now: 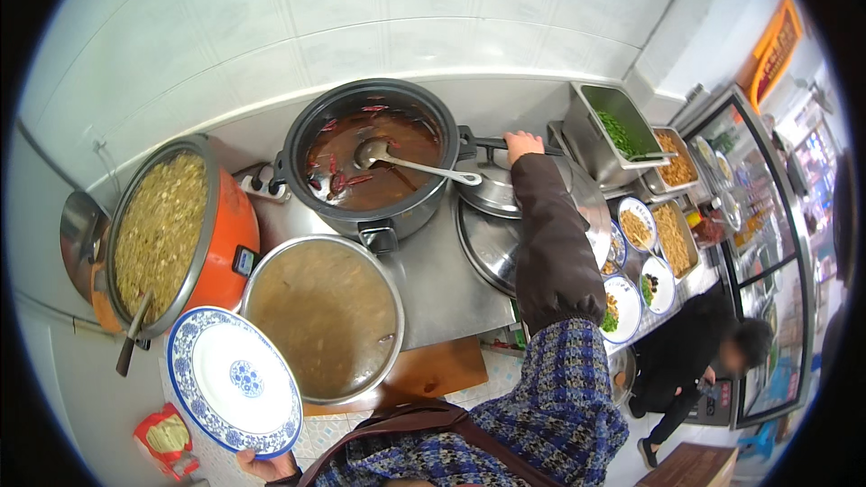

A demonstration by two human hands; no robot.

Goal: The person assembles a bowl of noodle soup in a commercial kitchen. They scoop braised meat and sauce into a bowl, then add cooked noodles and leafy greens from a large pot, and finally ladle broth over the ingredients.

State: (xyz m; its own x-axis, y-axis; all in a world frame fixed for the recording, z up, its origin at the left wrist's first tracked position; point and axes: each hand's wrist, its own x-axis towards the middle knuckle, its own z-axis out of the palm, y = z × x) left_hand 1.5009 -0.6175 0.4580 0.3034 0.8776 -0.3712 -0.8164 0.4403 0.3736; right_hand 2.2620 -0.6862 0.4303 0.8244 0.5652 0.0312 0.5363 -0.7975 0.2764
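My left hand point(267, 465) grips the lower rim of a white plate with a blue floral border point(233, 379), tilted beside a wide metal pot of cloudy brown broth point(321, 318). My right hand point(523, 143) is closed over the dark handle of a metal lid point(494, 179), among other round lids on the counter. Between my hands stands a black cooker of dark red broth with dried chillies point(399, 196). A metal ladle point(426, 168) rests in it, its handle across the rim. At the left, an orange cooker point(226, 237) holds chopped yellow-green food and a dark-handled utensil point(135, 335).
Metal containers of chopped greens point(616, 135) and brown toppings point(676, 169) stand at the right, near several patterned bowls point(621, 308). A person in black point(697, 338) bends beside a glass-fronted cabinet point(771, 284). A cardboard box point(690, 467) is at lower right; a red bag point(166, 436) at lower left.
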